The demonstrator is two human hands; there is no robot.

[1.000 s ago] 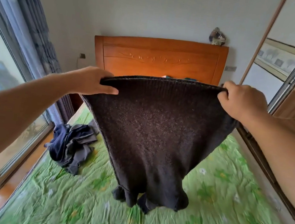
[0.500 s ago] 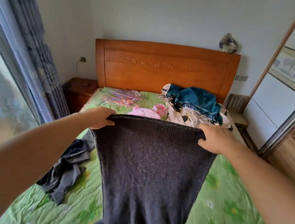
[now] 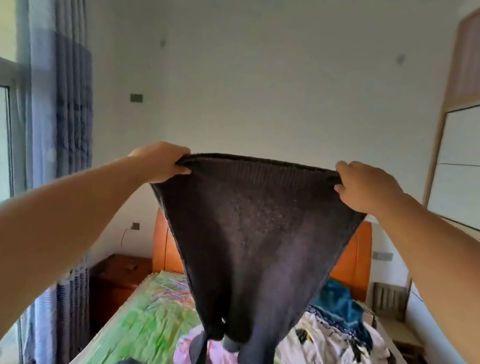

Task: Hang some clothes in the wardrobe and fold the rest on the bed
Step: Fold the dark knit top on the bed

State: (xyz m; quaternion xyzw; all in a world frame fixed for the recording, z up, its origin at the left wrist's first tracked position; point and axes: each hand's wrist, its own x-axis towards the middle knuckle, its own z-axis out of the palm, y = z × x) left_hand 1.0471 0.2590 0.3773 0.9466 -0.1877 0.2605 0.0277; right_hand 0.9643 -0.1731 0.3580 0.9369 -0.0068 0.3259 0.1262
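Dark knitted wool, the sweater (image 3: 252, 243) hangs in the air above the bed (image 3: 132, 328), stretched by its ribbed hem between the left hand (image 3: 160, 162) and the right hand (image 3: 363, 187). Each grip is closed, fingers curled over a corner of the hem with the thumb beneath. It looks soft, limp and fairly heavy for a garment: the body narrows as it drops and the sleeves dangle low, so it will likely sag and swing rather than hold a shape. The two hem corners seem sound places to hold for laying it flat, though a tight pinch could stretch the knit. Room is open ahead and above, but the wardrobe (image 3: 472, 178) stands close on the right and the curtain (image 3: 71, 102) on the left. A heap of clothes (image 3: 339, 351) and a pink garment (image 3: 183, 352) lie on the bed below, leaving bare sheet mostly toward the left.
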